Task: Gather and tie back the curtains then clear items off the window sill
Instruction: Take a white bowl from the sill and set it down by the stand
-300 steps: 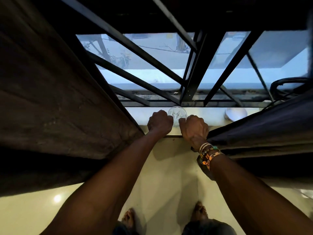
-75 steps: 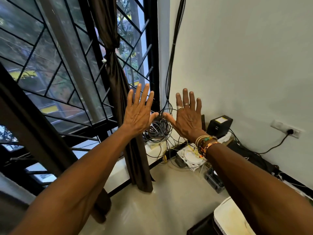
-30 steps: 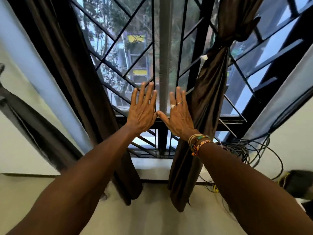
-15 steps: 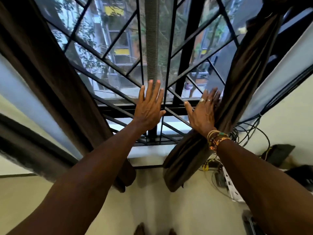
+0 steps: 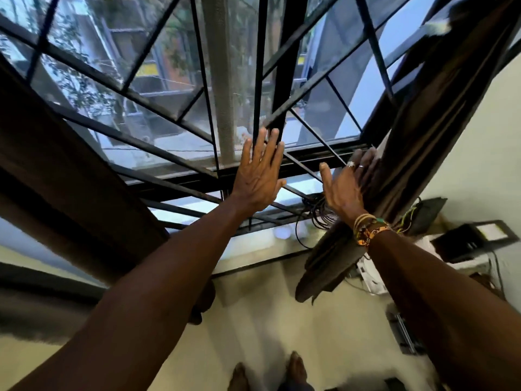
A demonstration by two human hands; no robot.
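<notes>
Head view. Near centre I keep the left hand (image 5: 258, 176) flat, fingers straight, before the black metal window grille (image 5: 284, 80). At its 3 o'clock, my right hand (image 5: 345, 184) lies with straight fingers against the gathered dark brown curtain (image 5: 417, 131); beaded bracelets (image 5: 366, 228) ring that wrist. A second dark brown curtain (image 5: 70, 170) hangs at 9 o'clock. The white window sill (image 5: 253, 248) lies beneath the hands, coiled black cables (image 5: 317, 206) just beside the right wrist, bare feet (image 5: 296, 369) at 6 o'clock.

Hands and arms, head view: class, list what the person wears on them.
The left arm and right arm are bare, no sleeves. The left hand wears nothing visible. The right hand has two rings, one with a pale stone. Its wrist carries stacked bracelets: tan cords, green beads, an orange patterned band.
</notes>
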